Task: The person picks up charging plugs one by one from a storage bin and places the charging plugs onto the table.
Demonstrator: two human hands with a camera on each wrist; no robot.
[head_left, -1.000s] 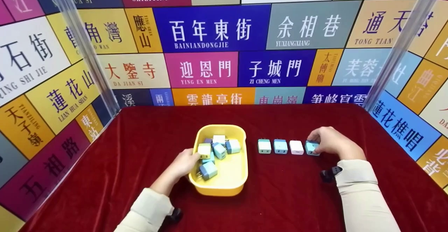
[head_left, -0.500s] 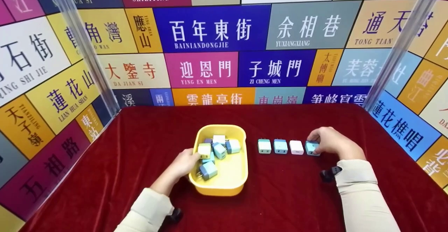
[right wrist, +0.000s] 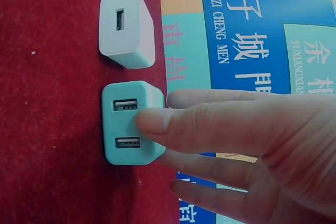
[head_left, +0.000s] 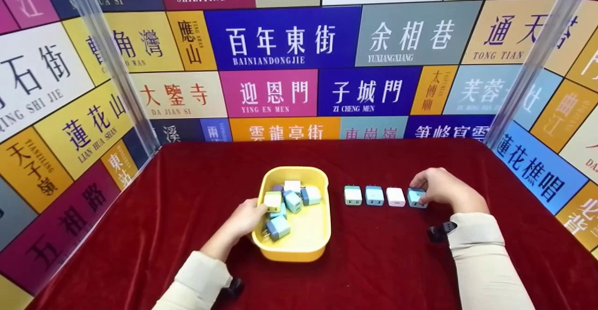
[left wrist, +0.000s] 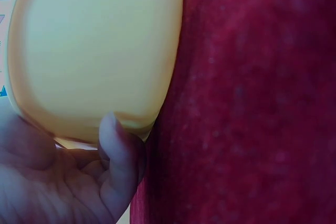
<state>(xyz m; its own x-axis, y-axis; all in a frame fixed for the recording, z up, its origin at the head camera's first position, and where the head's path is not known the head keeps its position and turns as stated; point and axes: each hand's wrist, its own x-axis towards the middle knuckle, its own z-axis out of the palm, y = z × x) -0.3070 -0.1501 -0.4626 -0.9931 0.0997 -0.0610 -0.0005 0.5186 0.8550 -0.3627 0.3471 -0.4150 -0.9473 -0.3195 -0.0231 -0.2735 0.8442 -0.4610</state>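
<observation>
My right hand (head_left: 441, 189) pinches a teal USB wall charger (right wrist: 116, 125) at the right end of a row on the cloth. In the right wrist view the thumb lies over its front, beside two USB ports, and the other fingers reach behind it. To its left stand a white charger (head_left: 395, 197), a light-blue one (head_left: 374, 196) and a white-and-green one (head_left: 352, 196), evenly spaced. My left hand (head_left: 246, 217) grips the left side of a yellow plastic basin (head_left: 326, 226). Several chargers lie jumbled inside, among them a blue-and-grey one (head_left: 279, 227).
A dark red velvet cloth (head_left: 373, 268) covers the table. Panels with printed street signs (head_left: 282, 39) rise at the back and both sides, with clear corner posts (head_left: 528, 62) between them. Dark wrist cameras sit at both cuffs.
</observation>
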